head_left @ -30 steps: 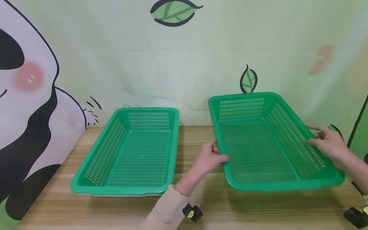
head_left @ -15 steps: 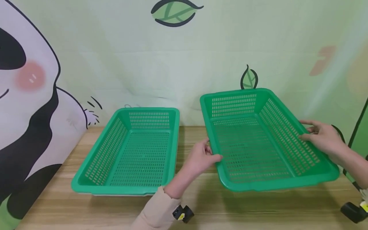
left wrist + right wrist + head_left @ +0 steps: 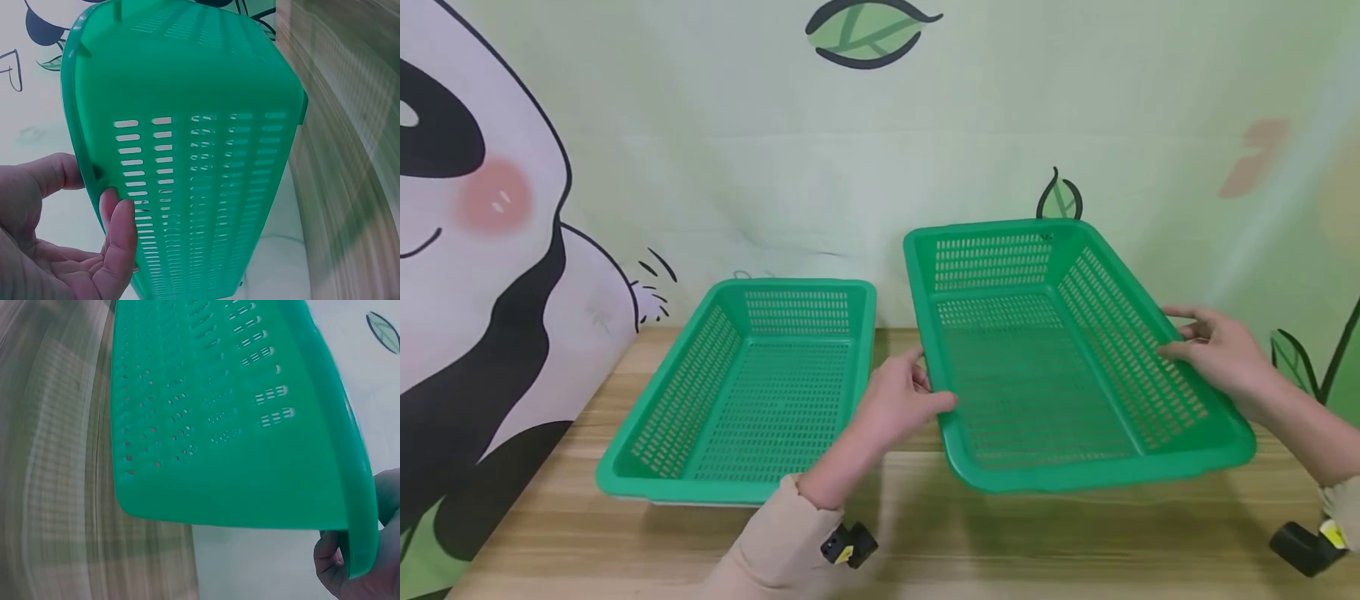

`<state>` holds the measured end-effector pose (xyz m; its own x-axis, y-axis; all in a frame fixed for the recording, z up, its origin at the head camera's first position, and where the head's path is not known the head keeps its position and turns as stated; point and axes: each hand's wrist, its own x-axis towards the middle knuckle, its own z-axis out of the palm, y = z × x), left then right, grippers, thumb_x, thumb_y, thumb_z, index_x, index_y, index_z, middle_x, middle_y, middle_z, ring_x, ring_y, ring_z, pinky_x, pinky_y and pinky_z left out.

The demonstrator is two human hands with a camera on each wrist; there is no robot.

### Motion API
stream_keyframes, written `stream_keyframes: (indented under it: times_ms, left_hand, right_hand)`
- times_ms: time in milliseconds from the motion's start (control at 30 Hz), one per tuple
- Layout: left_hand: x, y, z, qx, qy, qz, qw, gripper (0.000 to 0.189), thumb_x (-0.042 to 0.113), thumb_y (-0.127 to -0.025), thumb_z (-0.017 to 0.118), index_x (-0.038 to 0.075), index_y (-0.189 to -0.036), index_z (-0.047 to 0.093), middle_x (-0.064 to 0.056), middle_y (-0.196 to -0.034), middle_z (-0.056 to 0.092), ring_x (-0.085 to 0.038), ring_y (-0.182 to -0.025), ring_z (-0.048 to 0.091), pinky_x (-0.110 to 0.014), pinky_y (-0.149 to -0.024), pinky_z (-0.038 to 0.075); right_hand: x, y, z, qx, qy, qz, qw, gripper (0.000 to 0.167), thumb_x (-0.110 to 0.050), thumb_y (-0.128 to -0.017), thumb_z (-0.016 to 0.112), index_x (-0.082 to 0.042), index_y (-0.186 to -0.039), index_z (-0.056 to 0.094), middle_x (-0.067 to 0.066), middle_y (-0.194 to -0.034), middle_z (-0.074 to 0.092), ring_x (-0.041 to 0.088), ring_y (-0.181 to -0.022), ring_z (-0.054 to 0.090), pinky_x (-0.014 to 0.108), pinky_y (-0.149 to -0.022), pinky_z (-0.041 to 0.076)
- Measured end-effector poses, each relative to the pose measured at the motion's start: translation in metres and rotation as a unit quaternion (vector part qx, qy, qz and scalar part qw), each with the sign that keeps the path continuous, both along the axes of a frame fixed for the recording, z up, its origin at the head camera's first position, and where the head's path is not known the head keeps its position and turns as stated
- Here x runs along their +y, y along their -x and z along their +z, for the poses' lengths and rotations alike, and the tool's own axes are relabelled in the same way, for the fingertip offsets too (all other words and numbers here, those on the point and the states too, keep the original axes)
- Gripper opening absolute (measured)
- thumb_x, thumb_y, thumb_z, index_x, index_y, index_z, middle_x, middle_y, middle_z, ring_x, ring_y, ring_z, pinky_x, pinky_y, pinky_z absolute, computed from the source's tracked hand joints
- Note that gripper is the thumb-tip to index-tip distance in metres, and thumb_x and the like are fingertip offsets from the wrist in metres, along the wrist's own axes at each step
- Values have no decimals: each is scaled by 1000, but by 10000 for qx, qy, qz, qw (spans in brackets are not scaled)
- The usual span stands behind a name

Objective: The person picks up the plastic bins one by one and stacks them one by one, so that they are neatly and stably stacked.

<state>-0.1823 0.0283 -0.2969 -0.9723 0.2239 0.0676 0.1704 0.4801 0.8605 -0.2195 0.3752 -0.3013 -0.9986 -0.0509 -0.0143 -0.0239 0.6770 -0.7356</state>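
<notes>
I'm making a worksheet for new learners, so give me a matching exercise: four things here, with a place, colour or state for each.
1. Left basket
2. Panda
3. Right basket
4. Table

A. Raised between left hand and right hand
B. Wood-grained
C. Green, held by neither hand
D. Pictured on the backdrop

Pairs: 1-C, 2-D, 3-A, 4-B

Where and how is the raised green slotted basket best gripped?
Likely the rim of the slotted basket, along both long sides, left hand from the left, right hand from the right: it flares outward, giving an edge to pinch, and opposed holds should steady the tilted body.
</notes>
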Motion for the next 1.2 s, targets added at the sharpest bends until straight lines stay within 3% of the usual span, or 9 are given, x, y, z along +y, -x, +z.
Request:
stream_keyframes:
  times_ms: [100, 433, 667, 733, 933, 1200]
  left_hand:
    - [-7, -1, 3, 46, 60, -9, 10000, 55, 8, -74, 65, -1, -125, 49, -5, -73, 56, -12, -58, 48, -22, -49, 40]
    - [-26, -3, 13, -101, 173, 175, 9996, 65, 9, -74, 63, 0, -134, 40, -4, -70, 55, -13, -55, 42, -24, -48, 36]
    - [-44, -2, 22, -142, 643, 342, 9972, 68, 14, -74, 64, 0, -136, 38, -2, -66, 54, -12, -51, 37, -24, -47, 30]
    - [-51, -1, 26, -214, 690, 361, 9967, 68, 14, -75, 64, 1, -136, 37, -2, -68, 54, -13, -52, 41, -25, -48, 34]
    - [-71, 4, 32, -426, 290, 242, 9984, 68, 14, -78, 62, 2, -139, 33, -3, -75, 52, -15, -63, 49, -29, -60, 48]
    - [-96, 8, 38, -440, 16, 256, 9987, 66, 11, -80, 61, 2, -139, 33, -4, -78, 51, -15, -75, 50, -25, -64, 50]
  right_hand:
    - [-5, 0, 3, -32, 141, 37, 9999, 64, -17, -91, 52, 2, -142, 19, 22, -114, 40, 5, -72, 52, 30, -61, 51]
    - [-18, 0, 8, -380, 866, -43, 9955, 66, -21, -91, 52, -2, -144, 17, 12, -110, 40, 7, -71, 60, 33, -64, 54]
    - [-34, -3, 14, -488, 1232, -133, 9911, 67, -24, -90, 54, -7, -145, 18, 10, -117, 37, 6, -74, 60, 32, -67, 54]
    - [-40, -4, 16, -476, 1263, -129, 9908, 67, -24, -90, 54, -7, -145, 18, 9, -116, 37, 5, -74, 60, 31, -67, 54]
    - [-56, -5, 26, -522, 1450, 2, 9881, 68, -23, -90, 55, -5, -145, 17, 7, -110, 42, 4, -75, 60, 29, -67, 54]
    - [-76, -9, 34, -578, 1616, 170, 9850, 67, -24, -92, 53, -7, -145, 16, 9, -117, 40, 2, -78, 59, 26, -70, 53]
